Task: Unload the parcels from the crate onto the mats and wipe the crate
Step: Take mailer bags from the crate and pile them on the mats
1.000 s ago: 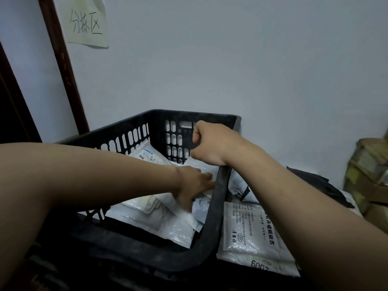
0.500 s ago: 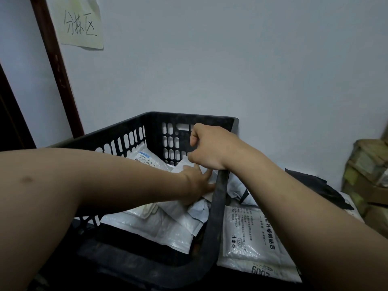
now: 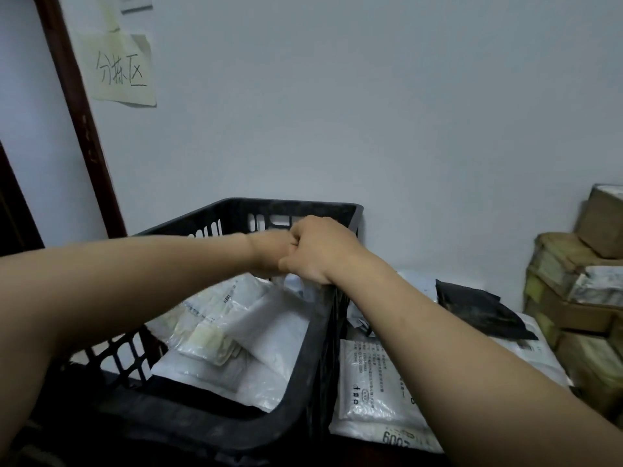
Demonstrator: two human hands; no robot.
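Observation:
A black slotted crate (image 3: 286, 206) stands against the wall, and several white plastic parcels (image 3: 269, 332) are piled inside it. My right hand (image 3: 323, 251) is shut on the crate's right rim near the far corner. My left hand (image 3: 269, 247) is raised over the parcels and pressed against my right hand. Its fingers are blurred and hidden behind the right hand, so whether it holds a parcel is unclear. More white parcels (image 3: 371, 392) and a black parcel (image 3: 478, 308) lie outside the crate on its right.
Stacked cardboard boxes (image 3: 573, 298) stand at the far right. A brown door frame (image 3: 77, 112) and a handwritten paper note (image 3: 121, 72) are on the wall at the left. The crate's far side is close to the wall.
My left hand has risen from the parcels inside the crate up to my right hand at the rim. The right hand stays on the rim. The view has tilted upward.

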